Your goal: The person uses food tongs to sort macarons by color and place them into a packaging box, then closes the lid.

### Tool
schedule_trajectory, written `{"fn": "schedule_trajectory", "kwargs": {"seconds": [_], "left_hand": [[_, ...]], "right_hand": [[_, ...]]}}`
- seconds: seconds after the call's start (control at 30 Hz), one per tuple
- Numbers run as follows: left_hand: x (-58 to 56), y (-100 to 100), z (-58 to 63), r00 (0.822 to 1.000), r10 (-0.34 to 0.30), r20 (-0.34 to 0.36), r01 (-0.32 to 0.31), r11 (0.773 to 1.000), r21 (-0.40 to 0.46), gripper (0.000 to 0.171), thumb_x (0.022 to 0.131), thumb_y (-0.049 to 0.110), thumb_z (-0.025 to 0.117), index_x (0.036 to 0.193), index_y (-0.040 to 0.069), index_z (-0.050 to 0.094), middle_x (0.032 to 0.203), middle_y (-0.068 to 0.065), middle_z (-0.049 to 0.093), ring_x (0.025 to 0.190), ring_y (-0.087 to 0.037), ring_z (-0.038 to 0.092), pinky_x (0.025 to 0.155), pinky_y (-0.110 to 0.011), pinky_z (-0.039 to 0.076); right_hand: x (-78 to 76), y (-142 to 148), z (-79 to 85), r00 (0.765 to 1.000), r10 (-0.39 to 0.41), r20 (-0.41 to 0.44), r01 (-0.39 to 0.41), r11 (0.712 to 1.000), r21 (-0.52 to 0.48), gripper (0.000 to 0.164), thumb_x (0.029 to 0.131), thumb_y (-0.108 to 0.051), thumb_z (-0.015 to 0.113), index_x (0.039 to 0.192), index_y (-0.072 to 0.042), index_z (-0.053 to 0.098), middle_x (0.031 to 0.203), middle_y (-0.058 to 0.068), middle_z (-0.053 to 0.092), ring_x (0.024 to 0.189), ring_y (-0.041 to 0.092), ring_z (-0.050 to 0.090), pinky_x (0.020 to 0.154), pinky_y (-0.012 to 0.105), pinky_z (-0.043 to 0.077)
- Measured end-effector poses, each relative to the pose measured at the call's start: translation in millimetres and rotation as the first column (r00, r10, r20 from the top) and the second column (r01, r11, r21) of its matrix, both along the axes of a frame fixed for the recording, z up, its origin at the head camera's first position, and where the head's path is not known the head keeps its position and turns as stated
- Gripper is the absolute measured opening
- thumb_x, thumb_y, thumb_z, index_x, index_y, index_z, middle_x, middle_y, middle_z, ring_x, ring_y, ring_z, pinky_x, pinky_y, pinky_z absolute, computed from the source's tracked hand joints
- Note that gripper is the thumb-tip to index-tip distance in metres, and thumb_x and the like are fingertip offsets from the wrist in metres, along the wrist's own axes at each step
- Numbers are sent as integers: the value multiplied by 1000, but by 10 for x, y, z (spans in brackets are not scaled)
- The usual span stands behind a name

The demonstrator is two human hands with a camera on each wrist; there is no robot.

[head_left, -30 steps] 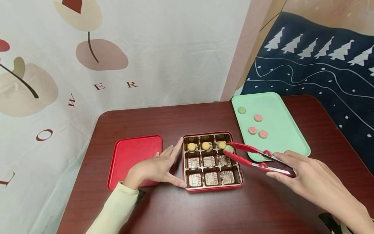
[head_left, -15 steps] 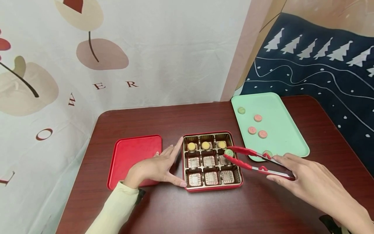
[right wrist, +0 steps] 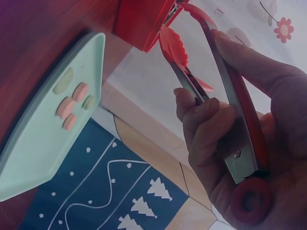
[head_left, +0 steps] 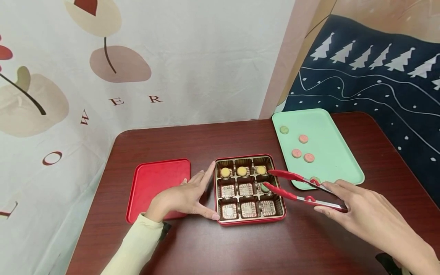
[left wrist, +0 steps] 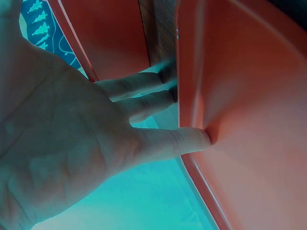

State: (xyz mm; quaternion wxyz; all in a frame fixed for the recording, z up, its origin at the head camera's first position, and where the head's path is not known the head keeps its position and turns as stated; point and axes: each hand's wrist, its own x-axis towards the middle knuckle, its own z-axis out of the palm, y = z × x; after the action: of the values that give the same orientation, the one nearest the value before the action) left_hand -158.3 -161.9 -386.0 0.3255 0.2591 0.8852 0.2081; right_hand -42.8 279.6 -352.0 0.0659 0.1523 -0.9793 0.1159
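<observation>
One brown table (head_left: 240, 248): Its surface carries all the things you are working with.
Mint tray (head_left: 340, 156): It sits toward the far right corner of the surface. Three pink discs (head_left: 296, 153) and two loose green discs (head_left: 284, 130) lie on it. One loose green is near the tray's far left corner; the other is by its near edge, partly hidden.
Red box (head_left: 251, 220): It has nine cells (head_left: 227, 191) and sits just beside the tray's left edge.
Red lid (head_left: 148, 183): It lies flat, near the left edge of the surface.
Left hand (head_left: 183, 196): Your thumb and first finger are spread wide, at the two left corners of the box, likely to hold it steady.
Right hand (head_left: 368, 204): You are holding the tongs (head_left: 286, 193) in it.
Yellow discs (head_left: 242, 171): Three, one in each cell along the box's far edge.
Green disc (head_left: 264, 188): It lies in the middle cell along the box's right edge, partly under a tong tip. Touching or not, you cannot tell. Putting it down looks like your step, and it seems almost done.
Tong tips (head_left: 276, 173): They are apart. Your next move seems to call for lifting them gently, without bumping the disc.
</observation>
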Motion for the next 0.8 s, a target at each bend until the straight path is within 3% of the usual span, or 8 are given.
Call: {"fn": "schedule_trajectory", "kwargs": {"seconds": [0.13,0.8], "left_hand": [[-3,-2,-3,1000,0,-1,0,1000,-5,152,80,74,87,172,28,-25,180,-21,9,166,-39,5,127,-71,9],[-15,-3,-12,1000,-4,-4,4,1000,-1,152,80,73,88,171,26,-25,180,-21,10,166,-40,4,127,-72,8]], "right_hand": [[-9,18,14,999,-28,32,28,1000,9,69,72,-39,102,127,-4,79,106,17,75,74,26,67,53,43,52],[24,243,-17,992,-130,-4,130,991,29,73,70,-38,102,125,3,78,109,29,73,86,44,70,57,52,56]]}}
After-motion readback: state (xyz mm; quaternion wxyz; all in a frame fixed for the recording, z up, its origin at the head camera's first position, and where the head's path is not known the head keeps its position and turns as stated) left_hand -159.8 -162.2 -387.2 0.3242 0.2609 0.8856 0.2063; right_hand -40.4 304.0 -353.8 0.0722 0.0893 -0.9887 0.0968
